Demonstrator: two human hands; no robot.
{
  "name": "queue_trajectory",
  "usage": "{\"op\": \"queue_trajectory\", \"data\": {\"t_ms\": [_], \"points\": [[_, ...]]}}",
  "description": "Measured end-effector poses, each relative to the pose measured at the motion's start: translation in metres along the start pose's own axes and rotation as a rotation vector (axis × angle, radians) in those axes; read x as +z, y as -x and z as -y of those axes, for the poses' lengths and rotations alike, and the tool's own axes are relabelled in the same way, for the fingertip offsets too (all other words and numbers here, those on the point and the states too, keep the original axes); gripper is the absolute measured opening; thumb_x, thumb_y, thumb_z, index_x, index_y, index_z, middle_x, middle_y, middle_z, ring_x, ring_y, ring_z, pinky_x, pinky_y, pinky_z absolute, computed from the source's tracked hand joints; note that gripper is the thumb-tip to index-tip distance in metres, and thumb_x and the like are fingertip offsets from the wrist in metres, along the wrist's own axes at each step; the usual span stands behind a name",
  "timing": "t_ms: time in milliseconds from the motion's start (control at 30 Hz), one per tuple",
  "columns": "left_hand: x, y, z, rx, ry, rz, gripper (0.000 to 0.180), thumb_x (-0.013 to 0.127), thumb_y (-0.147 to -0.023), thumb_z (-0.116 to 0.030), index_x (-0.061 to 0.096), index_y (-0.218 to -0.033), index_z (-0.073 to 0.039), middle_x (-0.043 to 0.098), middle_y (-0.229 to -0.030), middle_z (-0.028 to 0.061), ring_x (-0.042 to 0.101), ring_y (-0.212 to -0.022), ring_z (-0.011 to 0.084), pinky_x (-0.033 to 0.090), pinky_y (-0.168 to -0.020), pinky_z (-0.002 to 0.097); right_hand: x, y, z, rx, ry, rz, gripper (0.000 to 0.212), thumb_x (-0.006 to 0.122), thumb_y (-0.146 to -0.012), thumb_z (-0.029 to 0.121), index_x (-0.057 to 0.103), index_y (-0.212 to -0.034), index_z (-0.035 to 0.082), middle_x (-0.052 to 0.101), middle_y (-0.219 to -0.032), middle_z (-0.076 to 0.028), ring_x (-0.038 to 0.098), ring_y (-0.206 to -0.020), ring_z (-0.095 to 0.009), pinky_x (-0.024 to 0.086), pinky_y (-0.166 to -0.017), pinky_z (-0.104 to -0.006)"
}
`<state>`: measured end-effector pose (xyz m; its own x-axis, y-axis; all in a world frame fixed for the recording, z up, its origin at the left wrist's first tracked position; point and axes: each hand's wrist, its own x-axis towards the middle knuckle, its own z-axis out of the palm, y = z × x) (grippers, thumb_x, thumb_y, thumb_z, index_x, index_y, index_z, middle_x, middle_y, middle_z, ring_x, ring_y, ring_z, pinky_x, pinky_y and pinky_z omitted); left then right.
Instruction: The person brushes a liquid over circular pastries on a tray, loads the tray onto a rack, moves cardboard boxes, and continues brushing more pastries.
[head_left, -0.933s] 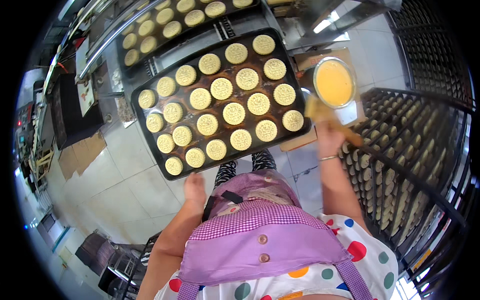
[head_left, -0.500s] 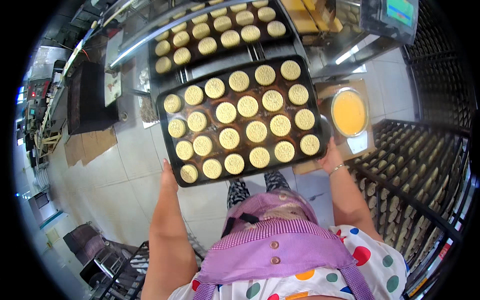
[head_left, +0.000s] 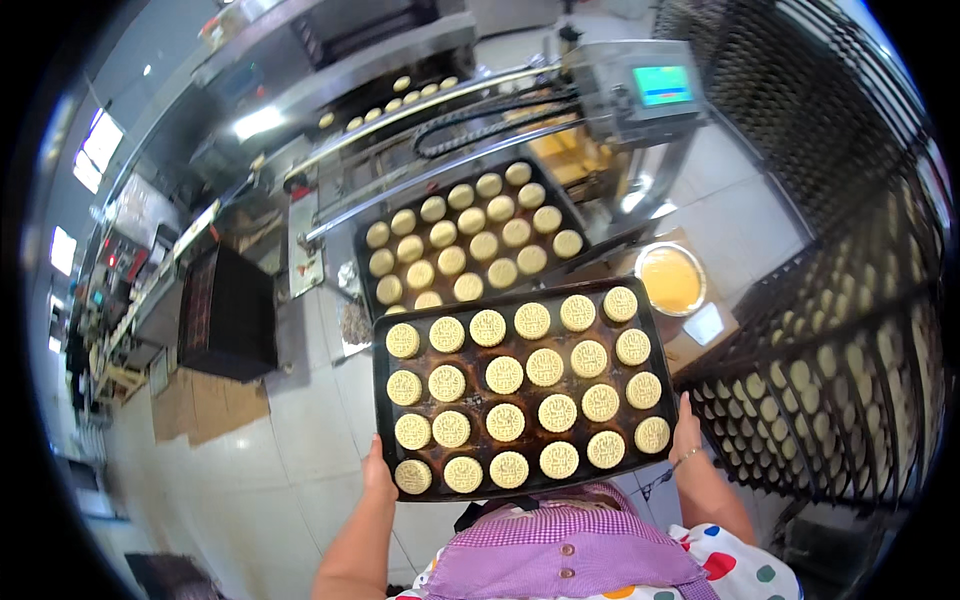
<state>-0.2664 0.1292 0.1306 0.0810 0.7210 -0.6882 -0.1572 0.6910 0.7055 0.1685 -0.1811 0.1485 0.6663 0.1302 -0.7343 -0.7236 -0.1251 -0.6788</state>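
Note:
A dark rectangular baking tray (head_left: 475, 385) is held before my body, bearing rows of pale round mooncakes (head_left: 505, 421) with stamped tops and scalloped edges. My left hand (head_left: 377, 472) grips its left end near the front corner, and my right hand (head_left: 687, 430) grips the right end. Fingers of both hands are partly hidden beneath or behind the rim. Just beyond, a second tray (head_left: 572, 212) of similar mooncakes rests on the machine, its near edge partly covered by the held one.
A bowl of orange-yellow liquid (head_left: 670, 280) stands on a board at right. Behind it is a control box with a lit screen (head_left: 662, 85). Black racks (head_left: 820, 390) loaded with mooncakes line the right side. A dark box (head_left: 228, 315) stands at left near cardboard (head_left: 215, 405) on the tiled floor.
The tray sits lower in the picture and closer to my body, apart from the tray on the machine. The view has tilted up, showing more of the machine. Both hands keep their grip.

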Motion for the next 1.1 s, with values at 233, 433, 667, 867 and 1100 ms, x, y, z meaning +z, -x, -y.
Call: {"op": "queue_trajectory", "data": {"t_ms": [233,433,667,867,1100], "points": [[0.074,0.063,-0.118,0.01,-0.029,0.607,0.05,0.045,-0.093,-0.045,0.052,-0.12,-0.003,0.059,-0.118,0.0117,0.057,-0.106,0.0281,0.044,-0.093,0.0401,-0.1,0.157,-0.005,-0.319,-0.383,0.305,0.066,0.037,-0.093,0.055,0.055,-0.115,-0.004,0.062,-0.111,-0.01,0.059,-0.098,-0.018,0.045,-0.088,-0.0311],[0.082,0.14,-0.175,0.123,-0.244,1.047,0.062,0.039,-0.093,-0.052,0.053,-0.117,0.003,0.06,-0.115,0.0141,0.059,-0.103,0.0262,0.045,-0.093,0.0383,-0.127,0.348,-0.06,-1.237,-0.6,0.112,0.055,0.05,-0.076,0.023,0.048,-0.121,-0.009,0.058,-0.116,-0.017,0.057,-0.106,-0.027,0.044,-0.095,-0.0363],[0.12,0.297,-0.19,0.421,-0.039,1.733,0.091,0.064,-0.072,-0.038,0.023,-0.136,0.012,0.04,-0.134,0.0248,0.046,-0.122,0.0324,0.036,-0.103,0.0406,-0.214,0.514,-0.068,-1.589,-0.94,-0.274,0.058,0.045,-0.08,0.039,0.049,-0.122,-0.001,0.054,-0.119,-0.016,0.054,-0.108,-0.031,0.043,-0.094,-0.0422],[0.141,0.369,-0.203,0.62,0.195,1.963,0.091,0.059,-0.072,-0.044,0.026,-0.136,0.011,0.038,-0.137,0.0247,0.041,-0.127,0.0331,0.031,-0.107,0.0407,-0.319,0.623,-0.118,-1.809,-0.71,-0.542,0.052,0.037,-0.091,0.036,0.05,-0.121,-0.004,0.054,-0.122,-0.016,0.055,-0.109,-0.03,0.045,-0.092,-0.0428],[0.155,0.455,-0.253,0.501,0.155,2.214,0.062,0.036,-0.091,-0.046,0.046,-0.126,0.004,0.05,-0.128,0.0224,0.047,-0.12,0.0352,0.028,-0.108,0.0418,-0.38,0.728,-0.03,-1.93,-0.648,-0.448,0.047,0.051,-0.09,0.025,0.042,-0.127,-0.004,0.049,-0.128,-0.024,0.046,-0.121,-0.035,0.036,-0.106,-0.0464]]}}
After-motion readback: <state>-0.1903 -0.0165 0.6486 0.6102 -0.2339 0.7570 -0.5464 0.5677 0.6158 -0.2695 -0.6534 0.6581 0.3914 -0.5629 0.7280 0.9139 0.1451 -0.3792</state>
